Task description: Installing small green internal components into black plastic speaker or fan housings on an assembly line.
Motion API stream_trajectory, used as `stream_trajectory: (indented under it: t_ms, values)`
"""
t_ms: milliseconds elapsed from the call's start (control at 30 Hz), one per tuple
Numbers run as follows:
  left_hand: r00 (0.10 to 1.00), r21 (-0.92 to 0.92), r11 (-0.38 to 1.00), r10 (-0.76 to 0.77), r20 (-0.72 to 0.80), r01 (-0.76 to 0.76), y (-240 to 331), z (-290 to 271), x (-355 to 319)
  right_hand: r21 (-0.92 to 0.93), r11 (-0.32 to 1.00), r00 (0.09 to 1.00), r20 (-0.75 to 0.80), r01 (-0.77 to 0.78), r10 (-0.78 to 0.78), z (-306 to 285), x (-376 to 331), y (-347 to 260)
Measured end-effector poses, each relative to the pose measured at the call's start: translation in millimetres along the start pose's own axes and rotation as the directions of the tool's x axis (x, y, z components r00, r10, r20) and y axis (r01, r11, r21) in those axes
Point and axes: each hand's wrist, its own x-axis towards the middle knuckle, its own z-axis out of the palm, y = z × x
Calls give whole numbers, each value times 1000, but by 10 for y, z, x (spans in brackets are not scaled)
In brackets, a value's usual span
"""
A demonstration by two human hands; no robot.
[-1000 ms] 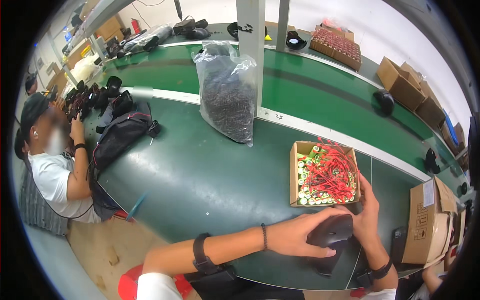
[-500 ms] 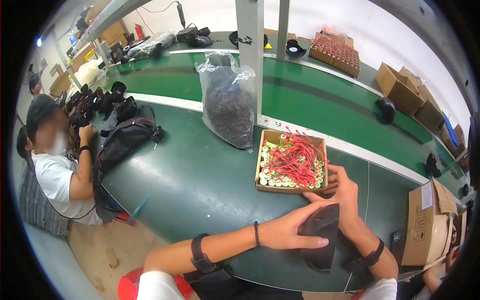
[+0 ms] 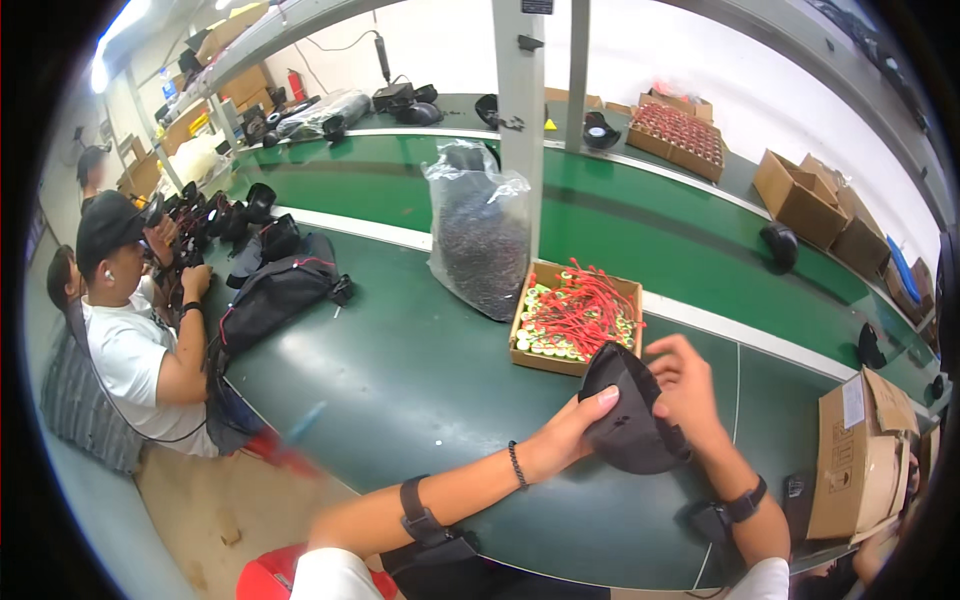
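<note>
At the far left a seated co-worker in a white shirt and dark cap (image 3: 125,300) handles dark items at the edge of the green work table (image 3: 400,370); beside them lie black fabric bags with red trim (image 3: 275,290); further right stands a clear plastic sack of dark small parts (image 3: 480,240), and just beside it an open cardboard box of red-wired cylindrical pieces (image 3: 572,318); in front of the box the left hand (image 3: 562,440) grasps the black curved fabric piece (image 3: 630,420) by its left edge, thumb on top; the right hand (image 3: 690,385) grips its right side, fingers spread.
</note>
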Motion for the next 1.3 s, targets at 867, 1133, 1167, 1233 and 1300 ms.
stream_trajectory:
  t_ms: [867, 1133, 1167, 1233, 1300]
  values:
    - [987, -43, 998, -51, -150, 45, -2, -161, 77, 541, 840, 999, -11, 35, -35, -177, -742, 24]
    - [932, 370, 927, 78, -355, 63, -107, -177, 141, 126, 992, 989, 144, 22, -41, -341, -799, 364]
    - [948, 273, 959, 17, -317, 74, -82, -192, 144, 145, 987, 997, 10, 69, -71, -346, -838, 554]
    - [962, 146, 984, -64, -265, 105, -68, -172, 182, 441, 898, 1000, -18, 11, -3, -574, -1001, 1133]
    - [979, 85, 990, -97, -180, 113, -85, -200, 184, 196, 980, 999, -40, 30, -23, -764, -1041, 1682]
